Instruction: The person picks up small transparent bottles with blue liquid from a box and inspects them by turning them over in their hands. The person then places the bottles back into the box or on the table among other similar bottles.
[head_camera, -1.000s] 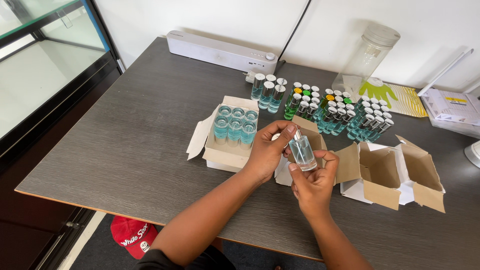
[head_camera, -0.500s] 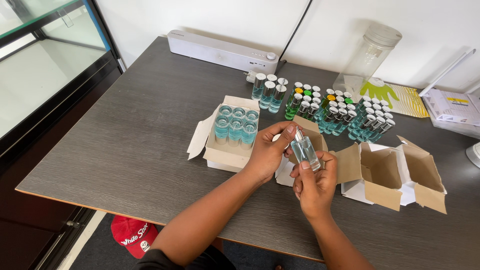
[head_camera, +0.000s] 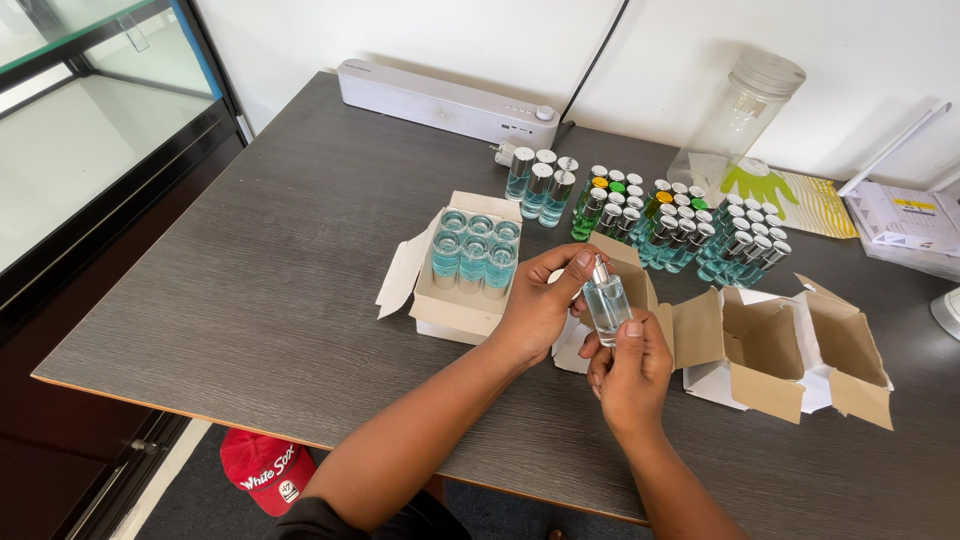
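Both hands are meeting just above the near middle of the dark surface (head_camera: 250, 300), sharing one small clear bottle (head_camera: 607, 304) with a silver spray top. The right hand (head_camera: 630, 375) is gripping the glass body from below, thumb pressed on its front, probably to keep the bottle upright and steady; the left hand (head_camera: 540, 305) is curling in from the side, thumb and fingertips closed on the neck by the silver top, as if working on it. Both forearms are reaching in from the near edge and converging, wrists slightly bent. Just left of the hands, an open white carton (head_camera: 455, 305) is holding six teal-filled bottles (head_camera: 474, 250) without caps, standing upright in rows, likely so they stay tidy and do not tip. Toward the far edge, capped bottles (head_camera: 670, 225) are standing in a tight cluster. Two empty brown-lined boxes (head_camera: 780, 350) are lying open near the right edge, flaps spread, within easy reach.
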